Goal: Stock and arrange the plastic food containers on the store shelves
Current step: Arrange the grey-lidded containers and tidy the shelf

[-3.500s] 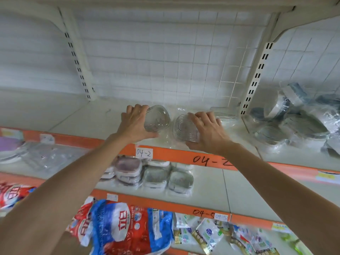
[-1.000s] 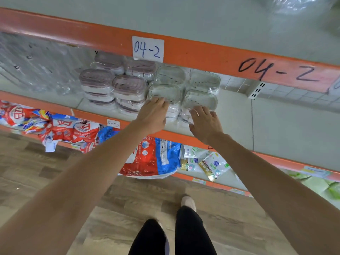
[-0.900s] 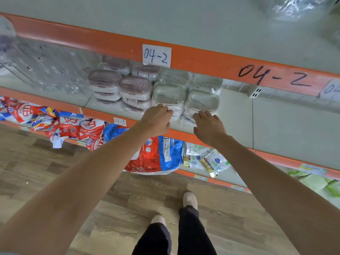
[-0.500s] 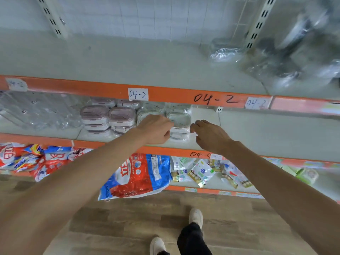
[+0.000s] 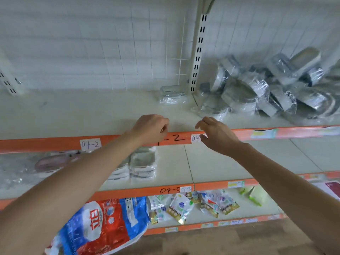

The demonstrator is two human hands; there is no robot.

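Note:
My left hand (image 5: pixel 150 128) and my right hand (image 5: pixel 215 135) are raised side by side in front of the orange edge of the upper shelf (image 5: pixel 73 115); both hold nothing and their fingers hang loosely curled. One wrapped clear container (image 5: pixel 172 94) sits alone at the back of that shelf. A loose pile of wrapped containers (image 5: pixel 266 91) lies on the upper shelf to the right. On the middle shelf (image 5: pixel 220 162), neat stacks of wrapped containers (image 5: pixel 142 164) stand below my left forearm.
A slotted upright (image 5: pixel 198 52) divides the upper shelf bays against a white wire grid back. The bottom shelf holds a red and blue bag (image 5: pixel 103 225) and small sachets (image 5: pixel 193 205). Labels reading 04-2 (image 5: pixel 90 144) mark the orange edge. Wooden floor lies below.
Both hands have left the stacked containers on the middle shelf and risen to the upper shelf's edge, with nothing in them. The view has tilted upward.

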